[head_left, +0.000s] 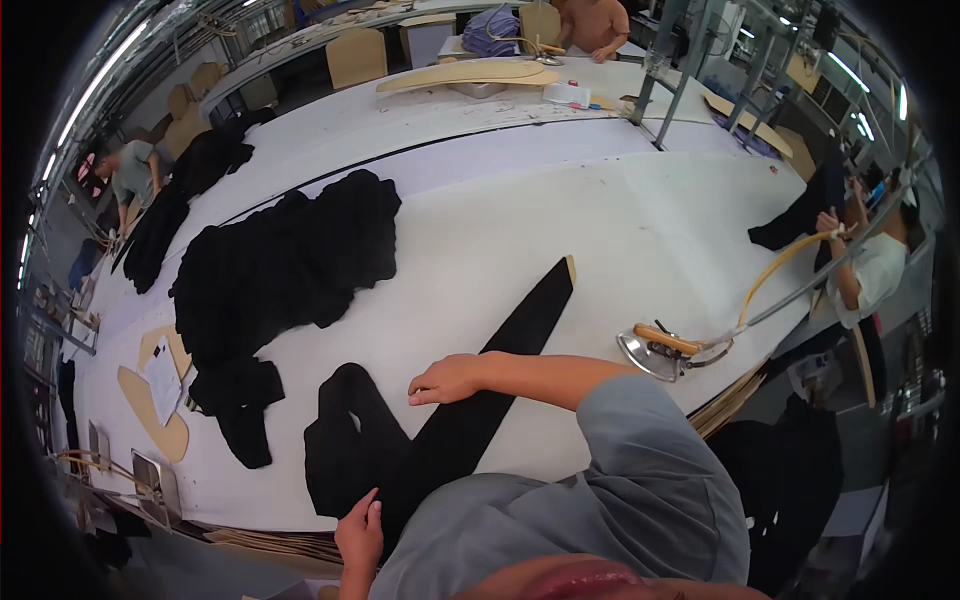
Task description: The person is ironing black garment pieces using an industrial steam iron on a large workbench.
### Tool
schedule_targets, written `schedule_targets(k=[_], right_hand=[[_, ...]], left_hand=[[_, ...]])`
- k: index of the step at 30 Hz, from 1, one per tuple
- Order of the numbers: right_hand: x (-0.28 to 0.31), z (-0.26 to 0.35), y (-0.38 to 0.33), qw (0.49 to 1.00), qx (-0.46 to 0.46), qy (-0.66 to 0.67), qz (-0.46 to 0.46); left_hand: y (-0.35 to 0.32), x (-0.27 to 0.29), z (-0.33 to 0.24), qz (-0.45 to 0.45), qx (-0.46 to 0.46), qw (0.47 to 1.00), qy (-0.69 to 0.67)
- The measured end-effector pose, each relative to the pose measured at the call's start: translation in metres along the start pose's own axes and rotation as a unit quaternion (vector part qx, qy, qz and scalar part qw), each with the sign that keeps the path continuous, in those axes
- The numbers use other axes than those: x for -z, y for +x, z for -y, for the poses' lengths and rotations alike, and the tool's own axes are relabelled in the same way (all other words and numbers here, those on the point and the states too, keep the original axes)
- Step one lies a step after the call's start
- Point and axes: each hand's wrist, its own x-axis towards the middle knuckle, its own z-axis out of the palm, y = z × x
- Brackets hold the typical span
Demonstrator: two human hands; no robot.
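Observation:
A black garment (450, 440) lies at the table's near edge, with one long narrow part running up to the right. A tan tip (571, 270) of a board shows at the far end of that part. My right hand (447, 380) is over the garment's middle with its fingers curled together; whatever they may hold is hidden. Low on the left, my left hand (358, 535) is at the garment's near edge, fingers bent against the cloth. A folded-over black part (350, 450) with a small gap in it lies between the hands and the left side.
A steam iron (660, 345) with a wooden handle and hose rests at right. More black garments (290, 260) are heaped at left, beside tan boards (150, 410) and white paper. A second iron (155, 485) stands near left. Other people work around the table (600, 210).

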Motion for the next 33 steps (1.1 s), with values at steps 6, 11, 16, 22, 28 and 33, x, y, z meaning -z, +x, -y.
schedule_targets(k=[6, 11, 16, 22, 28, 33], right_hand=[[0.017, 0.038, -0.041, 0.982, -0.041, -0.018, 0.186], [-0.008, 0.021, -0.070, 0.978, 0.034, -0.080, 0.192], [-0.007, 0.037, -0.088, 0.982, 0.048, -0.081, 0.162], [-0.026, 0.040, -0.074, 0.988, 0.063, -0.058, 0.125], [-0.011, 0.135, 0.001, 0.992, 0.066, 0.001, -0.108], [0.123, 0.186, 0.010, 0.893, 0.113, -0.193, -0.391]], left_hand=[[-0.025, 0.001, 0.003, 0.044, 0.025, 0.998, 0.040], [-0.027, -0.050, 0.110, 0.032, -0.008, 0.993, 0.110], [-0.016, -0.057, 0.107, -0.058, -0.098, 0.989, 0.098], [0.030, 0.000, 0.115, -0.225, -0.290, 0.928, 0.059], [0.056, 0.088, -0.033, -0.398, -0.517, 0.752, 0.088], [0.181, 0.073, 0.050, -0.318, -0.234, 0.801, -0.450]])
